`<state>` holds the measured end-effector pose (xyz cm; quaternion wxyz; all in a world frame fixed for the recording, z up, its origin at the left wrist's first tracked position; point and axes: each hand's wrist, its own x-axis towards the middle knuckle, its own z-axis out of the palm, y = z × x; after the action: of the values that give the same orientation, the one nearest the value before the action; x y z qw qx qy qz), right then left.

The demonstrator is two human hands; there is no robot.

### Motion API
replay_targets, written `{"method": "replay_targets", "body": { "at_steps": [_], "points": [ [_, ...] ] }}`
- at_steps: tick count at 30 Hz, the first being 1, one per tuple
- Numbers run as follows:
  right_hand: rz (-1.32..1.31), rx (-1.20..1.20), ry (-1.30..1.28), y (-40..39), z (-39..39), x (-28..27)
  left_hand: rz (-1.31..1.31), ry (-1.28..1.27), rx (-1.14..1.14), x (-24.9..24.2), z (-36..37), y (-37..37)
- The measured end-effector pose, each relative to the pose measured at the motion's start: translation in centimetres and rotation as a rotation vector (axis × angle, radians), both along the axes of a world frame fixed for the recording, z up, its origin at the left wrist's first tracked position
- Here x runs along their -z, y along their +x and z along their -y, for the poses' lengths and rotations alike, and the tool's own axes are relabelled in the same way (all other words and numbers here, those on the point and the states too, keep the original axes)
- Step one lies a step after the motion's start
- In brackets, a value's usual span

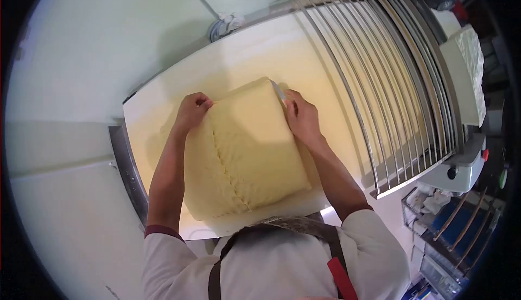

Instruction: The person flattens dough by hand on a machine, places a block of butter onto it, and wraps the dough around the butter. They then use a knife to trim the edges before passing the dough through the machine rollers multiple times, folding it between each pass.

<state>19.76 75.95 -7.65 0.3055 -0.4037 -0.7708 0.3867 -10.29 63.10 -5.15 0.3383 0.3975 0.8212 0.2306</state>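
A large block of pale yellow dough (pixel 255 148) lies on the white work surface (pixel 282 34) in front of me, with a ragged seam running down its left part. My left hand (pixel 194 111) pinches the dough's edge at its upper left. At the upper right corner, my right hand (pixel 301 114) is closed around a thin blade-like tool (pixel 278 90), which lies along the dough's right edge; its handle is hidden by my fingers.
A metal bar guard (pixel 374 83) spans the right side of the surface, by a machine with a red button (pixel 484 155). A pale wall (pixel 97 56) stands at left. A wire rack (pixel 461 229) is at lower right.
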Motion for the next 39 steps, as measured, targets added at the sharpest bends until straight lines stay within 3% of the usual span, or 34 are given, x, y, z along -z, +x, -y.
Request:
{"method": "replay_targets", "body": {
  "at_steps": [3,5,7,10,16,18,21,24,27,31,33,34,36,38,39],
  "points": [
    [-0.129,0.021,0.069,-2.1,-0.9,1.4,-0.277,0.337,-0.054,-1.0,0.1,3.1],
    [-0.146,-0.008,0.082,-1.8,-1.5,0.7,-0.363,0.419,0.087,-2.7,-1.3,9.4],
    [-0.181,-0.044,0.007,-0.9,-1.1,0.3,-0.560,0.389,0.361,-0.7,-2.6,14.2],
    [-0.210,-0.089,-0.135,0.7,-1.0,0.1,-0.682,0.222,0.366,-1.5,-3.9,18.3],
    [-0.163,-0.138,0.005,-0.8,-2.9,1.8,-0.694,0.139,0.374,-1.6,-4.3,18.3],
    [-0.102,-0.155,-0.090,2.5,-0.7,0.4,-0.716,0.152,0.359,-1.3,-4.2,18.5],
    [-0.227,-0.107,-0.046,7.0,3.5,0.4,-0.757,0.172,0.356,-1.0,-4.5,18.4],
    [-0.160,-0.145,-0.033,12.2,7.5,0.7,-0.773,0.178,0.366,-0.5,-4.4,18.5],
    [-0.222,-0.108,0.131,17.3,12.5,1.4,-0.764,0.206,0.369,0.1,-4.1,18.3],
    [0.030,-0.157,0.025,24.1,18.9,0.4,-0.725,0.313,0.348,0.4,-3.7,18.0],
    [0.109,-0.212,0.069,26.5,21.4,1.6,-0.492,0.529,0.194,-0.4,-2.7,18.2],
    [0.071,-0.155,-0.060,26.5,21.4,0.9,-0.369,0.633,0.117,-0.8,-1.9,18.3],
    [-0.004,-0.038,-0.311,26.3,20.9,-1.6,-0.078,0.472,-0.006,-3.2,1.3,20.2],
    [-0.349,0.049,-0.676,23.2,20.2,-4.4,0.371,0.613,0.219,1.4,5.7,20.3],
    [-0.519,0.074,-0.850,20.9,19.7,-5.5,0.537,0.608,0.258,0.6,7.2,22.6]
  ]
}}
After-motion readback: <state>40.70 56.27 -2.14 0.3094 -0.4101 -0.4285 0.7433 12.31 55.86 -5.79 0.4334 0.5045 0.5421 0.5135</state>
